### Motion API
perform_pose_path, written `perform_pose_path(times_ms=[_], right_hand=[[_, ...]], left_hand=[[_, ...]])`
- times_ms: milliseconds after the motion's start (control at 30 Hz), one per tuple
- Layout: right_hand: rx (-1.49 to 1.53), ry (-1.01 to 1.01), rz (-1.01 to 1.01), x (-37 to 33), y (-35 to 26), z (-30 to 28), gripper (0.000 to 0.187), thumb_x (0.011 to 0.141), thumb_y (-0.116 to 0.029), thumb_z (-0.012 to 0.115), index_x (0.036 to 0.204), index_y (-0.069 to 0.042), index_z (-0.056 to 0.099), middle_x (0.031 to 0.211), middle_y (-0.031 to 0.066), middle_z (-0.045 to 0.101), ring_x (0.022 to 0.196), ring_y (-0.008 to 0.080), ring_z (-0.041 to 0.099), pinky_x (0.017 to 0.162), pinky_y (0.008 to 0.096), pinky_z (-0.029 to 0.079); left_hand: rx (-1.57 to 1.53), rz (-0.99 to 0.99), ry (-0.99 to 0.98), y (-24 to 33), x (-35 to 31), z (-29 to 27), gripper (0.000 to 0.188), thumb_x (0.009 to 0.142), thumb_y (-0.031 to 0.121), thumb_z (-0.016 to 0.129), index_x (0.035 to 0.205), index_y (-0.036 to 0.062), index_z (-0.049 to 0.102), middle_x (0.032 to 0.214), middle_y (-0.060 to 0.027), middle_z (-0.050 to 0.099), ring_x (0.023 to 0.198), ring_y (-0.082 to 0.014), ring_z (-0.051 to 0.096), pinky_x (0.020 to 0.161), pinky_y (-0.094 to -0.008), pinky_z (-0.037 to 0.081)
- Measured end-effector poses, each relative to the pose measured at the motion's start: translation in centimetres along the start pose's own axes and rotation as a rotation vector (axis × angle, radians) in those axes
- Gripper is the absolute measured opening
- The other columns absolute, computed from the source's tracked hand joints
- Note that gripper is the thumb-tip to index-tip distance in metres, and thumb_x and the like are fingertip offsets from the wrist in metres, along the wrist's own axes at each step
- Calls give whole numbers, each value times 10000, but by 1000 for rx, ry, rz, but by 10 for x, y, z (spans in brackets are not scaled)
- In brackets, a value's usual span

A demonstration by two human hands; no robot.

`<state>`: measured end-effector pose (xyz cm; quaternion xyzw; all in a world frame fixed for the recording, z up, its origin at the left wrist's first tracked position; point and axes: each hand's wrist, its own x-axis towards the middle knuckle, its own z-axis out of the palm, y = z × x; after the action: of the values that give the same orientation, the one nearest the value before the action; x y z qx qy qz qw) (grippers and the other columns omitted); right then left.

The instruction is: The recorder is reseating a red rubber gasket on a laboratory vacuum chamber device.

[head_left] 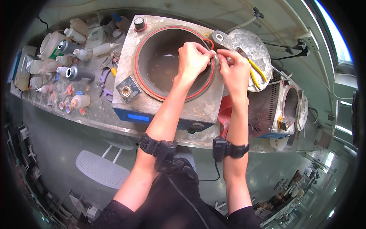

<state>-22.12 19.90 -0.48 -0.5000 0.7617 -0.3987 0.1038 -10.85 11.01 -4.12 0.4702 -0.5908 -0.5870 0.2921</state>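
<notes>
Black sleeve (122, 213); hands (193, 63) at red ring (210, 41); bottle labels (61, 45) illegible

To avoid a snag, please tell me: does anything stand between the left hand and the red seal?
Nothing visible does; the left hand is at the red seal. The pliers lie aside, by the right hand.

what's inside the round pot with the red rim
Inside the pot, a grey-brown surface with a glint shows; the left hand and forearm cover part of the right side, hiding what's there.
</notes>
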Motion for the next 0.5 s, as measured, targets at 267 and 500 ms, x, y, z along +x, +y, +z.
perform_pose_path(times_ms=[267, 500], right_hand=[[-72, 52, -41, -63, -2, 7, 228, 930, -99, 761, 1147, -33, 779, 949, 103, 657, 600, 167, 594, 598, 321, 502], [1, 106, 29, -79, -10, 16, 259, 946, -108, 752, 1191, -25, 761, 982, 100, 641, 586, 158, 615, 586, 316, 524]], left_hand=[[5, 5, -8, 1, 1, 3, 290, 846, 252, 880, 853, -19, 777, 733, -113, 775, 669, -133, 767, 636, -263, 597], [1, 9, -34, -2, 6, -3, 315, 843, 262, 886, 873, -31, 777, 749, -120, 778, 669, -136, 767, 649, -260, 608]])
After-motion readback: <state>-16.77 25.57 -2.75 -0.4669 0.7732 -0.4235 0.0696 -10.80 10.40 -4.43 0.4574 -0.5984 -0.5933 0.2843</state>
